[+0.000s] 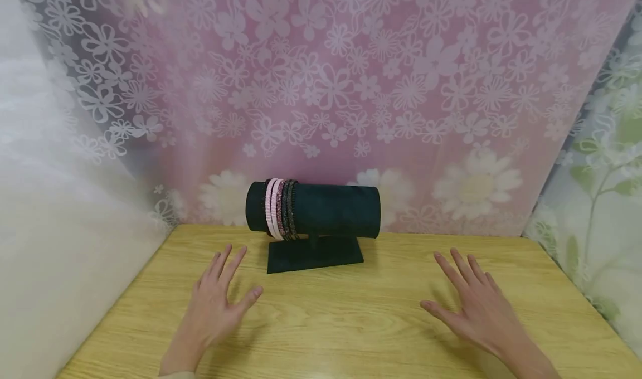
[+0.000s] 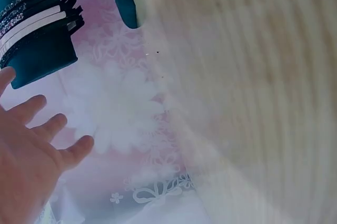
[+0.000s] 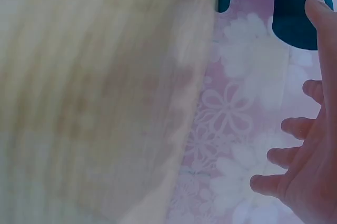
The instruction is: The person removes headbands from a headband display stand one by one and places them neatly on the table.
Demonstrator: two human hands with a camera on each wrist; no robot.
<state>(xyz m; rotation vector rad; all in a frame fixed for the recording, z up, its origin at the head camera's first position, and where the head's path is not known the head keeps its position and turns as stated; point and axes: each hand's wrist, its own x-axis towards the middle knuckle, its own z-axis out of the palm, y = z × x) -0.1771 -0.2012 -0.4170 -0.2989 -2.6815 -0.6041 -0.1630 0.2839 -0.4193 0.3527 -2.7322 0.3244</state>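
Showing released, spread fingers, the left hand [image 1: 213, 307] and right hand [image 1: 478, 311] occupy the head view's lower left and right. Bands [image 1: 280, 209] ring a dark stand [image 1: 336, 209] mid-frame.

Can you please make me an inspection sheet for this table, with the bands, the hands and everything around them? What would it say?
Surface: yellowish wood-grain table.
Job's things: dark roller on a flat base; pink and dark bands sit side by side around its left part in the head view.
Clutter: nothing seen.
Hands: left hand and right hand hold nothing, fingers spread, apart from the roller and base.
Cables: nothing seen.
Surroundings: pink flowered sheet behind, pale sheet at left, leafy sheet at right.
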